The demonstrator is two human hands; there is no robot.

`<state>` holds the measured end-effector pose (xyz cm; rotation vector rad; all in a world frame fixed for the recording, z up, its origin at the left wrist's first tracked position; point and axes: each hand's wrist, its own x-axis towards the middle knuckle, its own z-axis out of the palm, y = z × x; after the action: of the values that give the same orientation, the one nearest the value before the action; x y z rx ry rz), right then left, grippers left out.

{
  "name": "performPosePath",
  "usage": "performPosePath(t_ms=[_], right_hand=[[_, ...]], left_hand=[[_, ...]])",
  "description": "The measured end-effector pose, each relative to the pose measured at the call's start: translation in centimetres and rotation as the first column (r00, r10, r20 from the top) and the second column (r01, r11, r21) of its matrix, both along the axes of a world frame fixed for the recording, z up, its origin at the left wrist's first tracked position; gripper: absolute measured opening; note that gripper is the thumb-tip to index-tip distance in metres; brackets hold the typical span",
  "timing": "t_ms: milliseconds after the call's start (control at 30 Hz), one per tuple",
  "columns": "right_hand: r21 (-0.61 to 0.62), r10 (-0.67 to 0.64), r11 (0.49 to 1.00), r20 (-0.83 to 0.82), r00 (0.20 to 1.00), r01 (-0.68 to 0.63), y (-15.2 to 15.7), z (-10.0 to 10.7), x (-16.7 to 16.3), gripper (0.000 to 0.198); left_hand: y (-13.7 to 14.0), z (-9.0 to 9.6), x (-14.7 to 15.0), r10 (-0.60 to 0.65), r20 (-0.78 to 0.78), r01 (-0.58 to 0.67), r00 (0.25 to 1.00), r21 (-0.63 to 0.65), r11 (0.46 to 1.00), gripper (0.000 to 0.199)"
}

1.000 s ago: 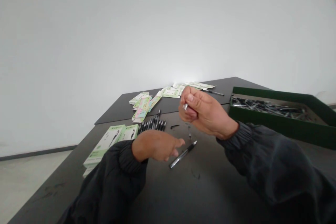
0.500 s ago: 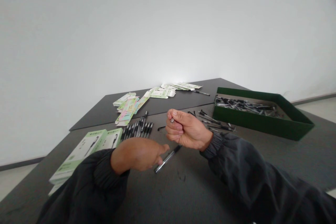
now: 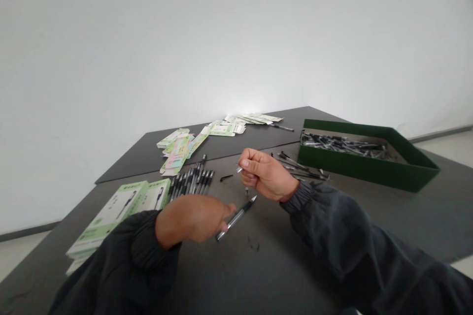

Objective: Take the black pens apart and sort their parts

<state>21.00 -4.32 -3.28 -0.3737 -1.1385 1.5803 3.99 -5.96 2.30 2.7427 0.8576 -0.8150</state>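
My left hand point(image 3: 194, 217) has its thumb and fingertips closed on a clear-barrelled pen point(image 3: 234, 221) with a black grip. The pen slants up to the right, and its pointed tip is bare. Above and to the right, my right hand point(image 3: 268, 173) is curled with thumb and forefinger pinched on a small clear piece point(image 3: 239, 169). Its exact kind is too small to tell. A little shiny bit point(image 3: 247, 190) shows just below the right fist. On the table beyond lies a black pen cap point(image 3: 226, 177).
Several capped pens point(image 3: 192, 179) lie in a row beyond my left hand. Printed green-white boxes point(image 3: 111, 211) sit at left, with flattened cartons point(image 3: 179, 152) behind. At right, a green tray point(image 3: 365, 170) holds many pens; loose pens point(image 3: 295, 165) lie beside it.
My right hand has turned slightly and eased up, away from the pen. The pen's bare tip, covered before, now shows. My left hand has barely moved.
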Motion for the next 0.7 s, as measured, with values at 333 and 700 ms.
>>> performPosePath(t_ms=[333, 700], right_hand=[[0.005, -0.002, 1.0, 0.01, 1.0, 0.002, -0.1, -0.1, -0.2, 0.026], [0.09, -0.064, 0.995, 0.225, 0.972, 0.045, 0.5, -1.1, 0.5, 0.022]], left_hand=[[-0.1, 0.2, 0.1, -0.001, -0.008, 0.001, 1.0, 0.009, 1.0, 0.036], [0.4, 0.7, -0.7, 0.034, 0.003, -0.034, 0.999, 0.05, 0.998, 0.046]])
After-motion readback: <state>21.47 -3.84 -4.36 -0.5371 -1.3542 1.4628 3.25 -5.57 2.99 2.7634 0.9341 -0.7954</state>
